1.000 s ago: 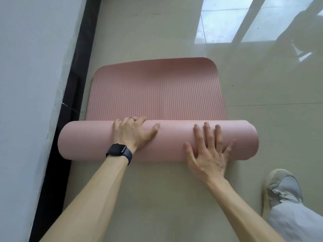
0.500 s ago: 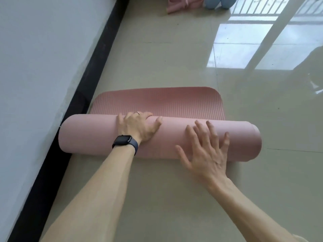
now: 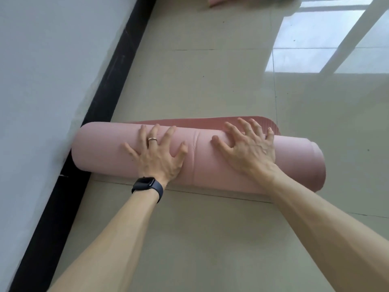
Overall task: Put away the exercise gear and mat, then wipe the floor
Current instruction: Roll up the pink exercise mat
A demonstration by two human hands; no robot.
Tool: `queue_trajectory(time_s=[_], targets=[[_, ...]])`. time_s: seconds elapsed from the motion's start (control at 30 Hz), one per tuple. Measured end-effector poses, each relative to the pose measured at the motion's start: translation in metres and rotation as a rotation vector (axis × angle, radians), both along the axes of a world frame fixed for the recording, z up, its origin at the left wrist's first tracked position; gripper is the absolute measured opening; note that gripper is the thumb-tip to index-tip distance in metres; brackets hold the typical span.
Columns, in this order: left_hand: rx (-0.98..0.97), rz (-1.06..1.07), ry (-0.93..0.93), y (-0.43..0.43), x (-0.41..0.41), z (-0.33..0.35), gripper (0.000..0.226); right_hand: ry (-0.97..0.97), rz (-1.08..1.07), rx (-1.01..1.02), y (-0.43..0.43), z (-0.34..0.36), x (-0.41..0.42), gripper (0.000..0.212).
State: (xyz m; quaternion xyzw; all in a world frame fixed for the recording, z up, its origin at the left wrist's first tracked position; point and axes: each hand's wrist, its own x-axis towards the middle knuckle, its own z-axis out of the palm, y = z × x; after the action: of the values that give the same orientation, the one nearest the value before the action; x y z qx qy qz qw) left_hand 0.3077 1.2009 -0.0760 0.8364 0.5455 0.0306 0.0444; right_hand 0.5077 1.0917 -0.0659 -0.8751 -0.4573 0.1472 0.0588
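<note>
A pink exercise mat [image 3: 202,163] lies on the tiled floor, rolled into a thick tube. Only a narrow ribbed strip of its flat end [image 3: 202,122] shows behind the roll. My left hand [image 3: 156,153], with a ring and a dark wrist watch, presses flat on the left half of the roll, fingers spread. On the right half rests my right hand [image 3: 248,147], fingers spread and reaching over the top toward the loose end. The roll's left end touches the black skirting.
A white wall [image 3: 48,76] with a black skirting board [image 3: 109,81] runs along the left. Beige floor tiles [image 3: 210,70] stretch ahead, with bright window reflections at the upper right. A pink object [image 3: 217,1] pokes in at the top edge.
The roll has moved forward and grown thicker, and the flat part of the mat has shrunk to a thin strip. Both hands moved forward with it.
</note>
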Motion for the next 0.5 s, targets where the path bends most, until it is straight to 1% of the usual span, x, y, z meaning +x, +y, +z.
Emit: queue_trajectory(time_s=[0.13,0.37,0.43,0.5], targets=[[-0.004,0.056,0.043,0.020,0.020,0.002,0.070,0.080,0.039,-0.094,0.026,0.001,0.025,0.088],[-0.021,0.072,0.103,0.048,0.048,0.002,0.069,0.223,0.082,-0.216,0.062,-0.005,0.057,0.094],[-0.011,0.072,0.110,0.051,0.051,0.001,0.070,0.213,0.088,-0.204,0.064,-0.005,0.059,0.094],[-0.001,0.069,0.110,0.050,0.052,-0.001,0.070,0.152,0.075,-0.164,0.059,-0.004,0.057,0.094]])
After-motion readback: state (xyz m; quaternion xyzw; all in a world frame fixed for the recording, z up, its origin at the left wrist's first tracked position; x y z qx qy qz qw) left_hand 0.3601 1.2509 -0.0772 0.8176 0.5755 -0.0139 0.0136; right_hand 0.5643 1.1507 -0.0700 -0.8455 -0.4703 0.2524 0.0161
